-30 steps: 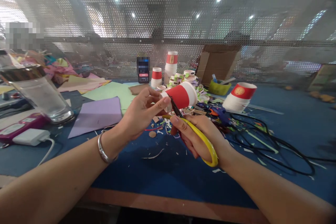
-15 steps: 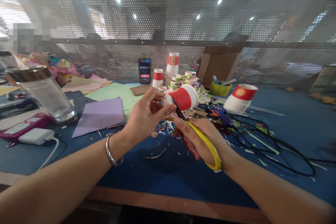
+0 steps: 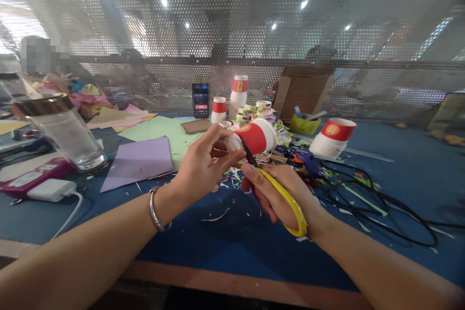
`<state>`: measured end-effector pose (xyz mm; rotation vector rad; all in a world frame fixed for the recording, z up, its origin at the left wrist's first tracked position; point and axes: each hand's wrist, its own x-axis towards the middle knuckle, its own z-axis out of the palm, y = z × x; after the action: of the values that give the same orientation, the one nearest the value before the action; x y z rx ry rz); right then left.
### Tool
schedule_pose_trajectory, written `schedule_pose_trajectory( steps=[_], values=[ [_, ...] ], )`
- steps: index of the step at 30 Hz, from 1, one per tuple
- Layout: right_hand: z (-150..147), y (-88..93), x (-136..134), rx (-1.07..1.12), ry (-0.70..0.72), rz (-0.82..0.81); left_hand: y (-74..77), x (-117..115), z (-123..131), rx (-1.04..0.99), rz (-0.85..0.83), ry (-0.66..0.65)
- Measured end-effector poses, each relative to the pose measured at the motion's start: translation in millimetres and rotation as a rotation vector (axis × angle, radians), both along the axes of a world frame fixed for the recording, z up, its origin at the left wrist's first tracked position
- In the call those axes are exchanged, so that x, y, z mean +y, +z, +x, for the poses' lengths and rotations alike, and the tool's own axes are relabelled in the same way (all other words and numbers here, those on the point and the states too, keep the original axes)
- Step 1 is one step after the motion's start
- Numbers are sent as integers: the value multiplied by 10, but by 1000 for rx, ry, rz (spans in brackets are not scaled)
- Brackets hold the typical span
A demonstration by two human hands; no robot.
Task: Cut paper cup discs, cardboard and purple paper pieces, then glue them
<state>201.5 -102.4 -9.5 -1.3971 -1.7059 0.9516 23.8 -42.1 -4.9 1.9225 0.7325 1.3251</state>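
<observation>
A red and white paper cup (image 3: 258, 136) lies tilted on its side in the air above the table. My left hand (image 3: 203, 162) grips it at its left end, thumb and fingers closed around the white rim area. With my right hand (image 3: 276, 191) I hold yellow-handled scissors (image 3: 285, 198), fingers wrapped about the handles. The dark blades rest against the cup near its left end, close to my left thumb. Part of the blades and the cup's underside are hidden.
Behind the cup are a heap of cut cup rings (image 3: 254, 112), stacked cups (image 3: 239, 93) and a phone (image 3: 201, 101). More cups (image 3: 332, 136) and black cables (image 3: 381, 218) lie right. Purple paper (image 3: 140, 160), a glass bottle (image 3: 69, 131) and a power strip (image 3: 39, 174) are left.
Both hands keep their hold on the cup and scissors. The cup has turned slightly, and more of its gold emblem shows. The view has shifted a little.
</observation>
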Motion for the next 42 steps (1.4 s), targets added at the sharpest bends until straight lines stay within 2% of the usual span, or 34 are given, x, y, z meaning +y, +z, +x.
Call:
schedule_pose_trajectory(
  steps=[7,10,16,21,30,34,38,42],
  values=[
    [24,-2,-17,-7,38,58,-2,-11,-37,51,179,44],
    [37,-5,-13,-19,40,73,-4,-12,-37,68,193,66],
    [15,-16,-1,13,27,41,-12,-15,8,-9,53,20],
    [-14,-23,-23,95,6,-38,-14,-27,28,6,26,-24],
    [15,-1,-23,40,15,41,25,-45,74,-107,-29,-21],
    [25,-14,5,49,6,59,55,-51,73,-227,-221,-31],
    [33,-16,34,23,54,73,59,-51,61,-284,-449,-131],
    [42,-8,48,15,74,112,52,-44,55,-258,-398,-115]
  ],
)
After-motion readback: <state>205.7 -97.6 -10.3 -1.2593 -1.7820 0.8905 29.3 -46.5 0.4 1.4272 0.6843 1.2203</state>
